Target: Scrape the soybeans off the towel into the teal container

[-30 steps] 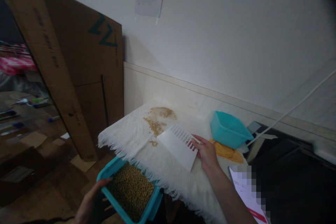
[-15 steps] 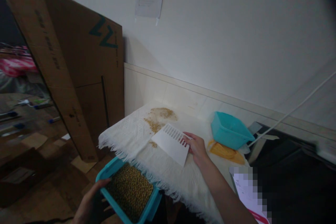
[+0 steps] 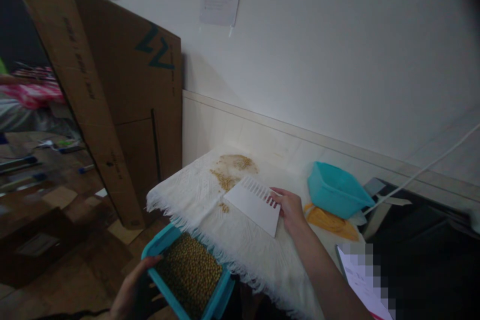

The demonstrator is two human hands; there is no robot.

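Observation:
My left hand point(image 3: 137, 285) grips the left rim of a turquoise plastic basin point(image 3: 170, 292), thumb over the edge. Dried soybeans point(image 3: 193, 270) fill much of this basin, which sits below the fringed edge of the white tablecloth point(image 3: 195, 200). My right hand point(image 3: 288, 207) is closed around the right end of a white slotted plastic board point(image 3: 251, 210), held tilted just over the cloth. Beyond the board's left end lie loose soybeans point(image 3: 224, 181), with a small cluster point(image 3: 224, 207) nearer the front edge.
An inner turquoise basin point(image 3: 339, 190) stands at the table's right on a yellow cloth point(image 3: 332, 222). A tall cardboard box point(image 3: 127, 105) rises at the left. A white wall point(image 3: 318, 50) backs the table; a pale cable point(image 3: 431, 162) slants across the right. A clipboard point(image 3: 360, 275) lies lower right.
The whole view has shifted slightly, so everything appears a little further right. Both hands keep their holds on the basin and the slotted board; the soybeans look much the same.

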